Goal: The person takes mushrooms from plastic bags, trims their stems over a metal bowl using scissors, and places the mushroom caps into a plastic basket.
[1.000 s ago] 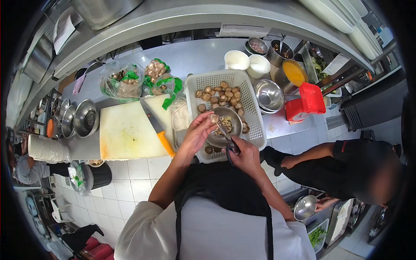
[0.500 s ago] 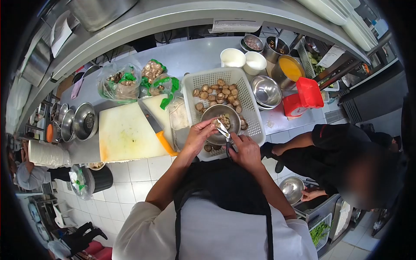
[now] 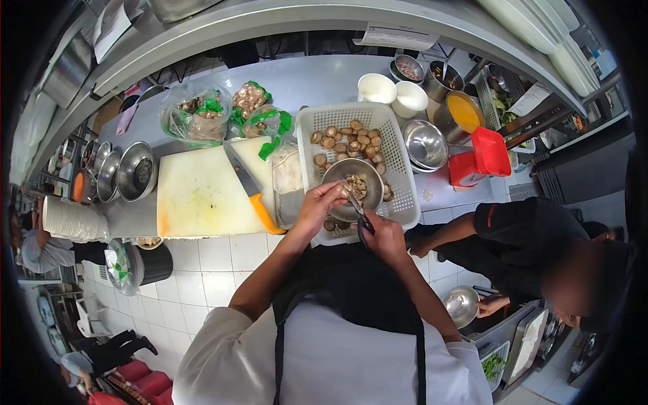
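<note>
My left hand (image 3: 320, 206) pinches a mushroom, mostly hidden by the fingers, over the near left part of a metal bowl (image 3: 374, 181). In my right hand (image 3: 383, 237) is a pair of scissors (image 3: 359, 209), its blades pointing up at the mushroom. Small cut mushroom pieces (image 3: 356, 185) lie inside the bowl. The bowl sits in a white perforated basket (image 3: 399, 142), among several whole brown mushrooms (image 3: 351, 138).
Left of the basket, a knife (image 3: 248, 185) with an orange handle lies on a cutting board (image 3: 196, 192). Bags of mushrooms (image 3: 196, 118) stand behind it. Metal bowls (image 3: 426, 143) and a red scale (image 3: 464, 169) are right. A co-worker (image 3: 520, 236) holds a bowl at far right.
The view has shifted, so the counter's things appear slightly to the right. The scissor blades have closed together beside the mushroom, and more pieces show in the bowl.
</note>
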A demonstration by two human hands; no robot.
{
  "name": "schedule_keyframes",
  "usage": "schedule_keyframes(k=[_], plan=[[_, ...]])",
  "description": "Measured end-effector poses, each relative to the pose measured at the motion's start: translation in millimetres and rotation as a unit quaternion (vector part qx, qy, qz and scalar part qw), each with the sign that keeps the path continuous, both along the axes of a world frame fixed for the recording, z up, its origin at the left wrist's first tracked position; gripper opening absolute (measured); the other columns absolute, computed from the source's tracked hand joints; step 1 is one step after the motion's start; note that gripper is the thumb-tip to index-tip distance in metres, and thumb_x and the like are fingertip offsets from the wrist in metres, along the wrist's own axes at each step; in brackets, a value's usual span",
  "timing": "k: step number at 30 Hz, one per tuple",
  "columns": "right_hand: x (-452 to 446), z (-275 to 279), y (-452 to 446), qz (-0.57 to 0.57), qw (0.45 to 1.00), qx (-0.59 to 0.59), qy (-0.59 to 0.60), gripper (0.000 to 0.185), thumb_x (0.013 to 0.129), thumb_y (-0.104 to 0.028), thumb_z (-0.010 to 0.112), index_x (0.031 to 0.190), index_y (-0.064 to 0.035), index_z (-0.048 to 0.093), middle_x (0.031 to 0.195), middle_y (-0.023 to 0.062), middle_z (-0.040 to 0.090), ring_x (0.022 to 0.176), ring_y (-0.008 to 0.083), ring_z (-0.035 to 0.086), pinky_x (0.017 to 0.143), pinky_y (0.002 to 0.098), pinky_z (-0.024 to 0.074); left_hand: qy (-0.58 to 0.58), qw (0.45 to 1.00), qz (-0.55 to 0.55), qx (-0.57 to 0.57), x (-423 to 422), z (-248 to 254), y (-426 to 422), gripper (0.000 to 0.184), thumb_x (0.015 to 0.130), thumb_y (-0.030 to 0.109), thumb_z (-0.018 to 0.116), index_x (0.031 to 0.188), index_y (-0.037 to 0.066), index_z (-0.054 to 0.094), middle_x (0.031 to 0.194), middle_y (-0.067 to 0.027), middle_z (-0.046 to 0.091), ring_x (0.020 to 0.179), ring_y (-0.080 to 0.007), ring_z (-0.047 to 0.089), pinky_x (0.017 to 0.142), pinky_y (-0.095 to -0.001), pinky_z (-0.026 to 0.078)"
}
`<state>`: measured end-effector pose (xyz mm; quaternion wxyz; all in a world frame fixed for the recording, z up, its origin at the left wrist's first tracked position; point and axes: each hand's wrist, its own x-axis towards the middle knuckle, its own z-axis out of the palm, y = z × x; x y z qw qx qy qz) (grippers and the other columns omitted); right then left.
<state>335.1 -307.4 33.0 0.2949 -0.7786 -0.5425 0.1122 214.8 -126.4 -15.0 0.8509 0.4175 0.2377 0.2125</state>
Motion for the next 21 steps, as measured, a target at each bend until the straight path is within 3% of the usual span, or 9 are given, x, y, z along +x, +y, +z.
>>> schedule_keyframes(k=[3, 6, 9, 12, 15, 18, 21], plan=[[-3.7, 10.0, 1.8, -0.007, 1.000, 0.005, -0.012, 0.047, 0.084, -0.029, 0.082, 0.120, -0.0033, 0.066, 0.077, 0.0169, 0.070, 0.069, 0.0353, 0.071, 0.061, 0.0456, 0.0541, 0.021, 1.000, 0.014, -0.007, 2.0, -0.8, -0.6, 0.037, 0.104, 0.021, 0.062, 0.130, -0.004, 0.064, 0.112, -0.0079, 0.072, 0.097, -0.0147, 0.069, 0.087, -0.0287, 0.058], [-3.5, 18.6, 1.6, -0.005, 0.997, -0.004, -0.077, 0.047, 0.083, -0.030, 0.083, 0.118, -0.0038, 0.067, 0.079, 0.0168, 0.071, 0.070, 0.0352, 0.071, 0.061, 0.0457, 0.0537, 0.046, 0.998, -0.006, -0.034, 2.1, -5.1, 2.9, 0.037, 0.103, 0.022, 0.064, 0.128, -0.005, 0.065, 0.111, -0.0074, 0.072, 0.096, -0.0147, 0.068, 0.086, -0.0290, 0.058], [-3.1, 14.2, 0.9, -0.015, 0.999, -0.003, -0.047, 0.046, 0.083, -0.029, 0.082, 0.118, -0.0036, 0.067, 0.081, 0.0184, 0.071, 0.072, 0.0367, 0.071, 0.062, 0.0460, 0.0540, 0.063, 0.997, -0.049, -0.002, 1.9, -5.2, 3.1, 0.037, 0.102, 0.023, 0.066, 0.127, -0.005, 0.066, 0.112, -0.0078, 0.072, 0.096, -0.0150, 0.069, 0.086, -0.0291, 0.058], [-0.6, 3.8, 1.0, -0.007, 1.000, 0.005, 0.016, 0.043, 0.087, -0.029, 0.081, 0.119, -0.0029, 0.067, 0.081, 0.0137, 0.073, 0.068, 0.0321, 0.071, 0.060, 0.0422, 0.0545, 0.049, 0.998, -0.034, 0.011, 3.9, -4.5, -5.7, 0.036, 0.102, 0.023, 0.066, 0.126, -0.005, 0.066, 0.110, -0.0078, 0.072, 0.096, -0.0153, 0.069, 0.086, -0.0291, 0.058], [-5.2, -21.0, 5.1, -0.034, 0.945, 0.058, 0.321, 0.039, 0.094, -0.032, 0.076, 0.118, -0.0032, 0.067, 0.075, 0.0047, 0.067, 0.062, 0.0215, 0.065, 0.059, 0.0352, 0.0523, 0.015, 0.999, 0.006, -0.039, 6.3, -5.6, -6.9, 0.033, 0.103, 0.021, 0.064, 0.125, -0.003, 0.067, 0.108, -0.0079, 0.072, 0.094, -0.0160, 0.070, 0.086, -0.0286, 0.058], [2.4, 1.5, 2.7, -0.071, 0.815, -0.063, 0.572, 0.042, 0.099, -0.040, 0.068, 0.119, -0.0032, 0.066, 0.072, -0.0005, 0.058, 0.061, 0.0130, 0.055, 0.057, 0.0286, 0.0464, 0.034, 0.999, 0.008, -0.013, 3.7, 3.6, 4.7, 0.032, 0.103, 0.018, 0.063, 0.128, -0.001, 0.066, 0.107, -0.0087, 0.072, 0.092, -0.0172, 0.071, 0.084, -0.0288, 0.058], [1.0, 15.9, -0.1, -0.075, 0.767, 0.004, 0.638, 0.042, 0.102, -0.041, 0.062, 0.121, -0.0035, 0.065, 0.070, 0.0005, 0.054, 0.060, 0.0101, 0.052, 0.053, 0.0256, 0.0419, 0.100, 0.987, 0.049, 0.113, 4.7, 0.4, 14.9, 0.032, 0.104, 0.017, 0.060, 0.132, 0.002, 0.065, 0.107, -0.0089, 0.073, 0.082, -0.0157, 0.072, 0.075, -0.0277, 0.058]])
